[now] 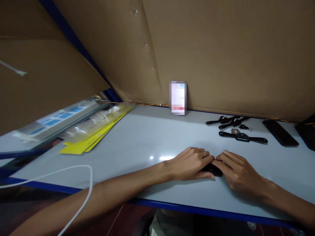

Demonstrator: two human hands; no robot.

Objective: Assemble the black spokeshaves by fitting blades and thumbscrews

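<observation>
Black and mostly hidden, a small dark object [212,169] lies on the pale bench [137,141], near its front edge, pinned between both hands. The left hand [190,163], with a ring on one finger, is laid over it from the left, fingers [205,157] curled down onto its top; the right hand [237,172] meets it from the right, fingertips pressed against its end. Both sets of fingers appear closed on the object, though how firmly cannot be told.

Similar pieces are seen farther back on the bench: three black two-handled tools [242,137], slim, with a thicker middle and a metal part. Judged from these, the held thing is probably rigid, of metal or hard plastic, light enough for one hand, and not fragile. Its glossy finish may be somewhat slippery on the smooth bench. A hold at the thicker middle, or one on each slender end, would likely be steadiest.

A flat black slab [280,132] lies at the right, yellow cards [86,144] under clear packaging at the left.
</observation>
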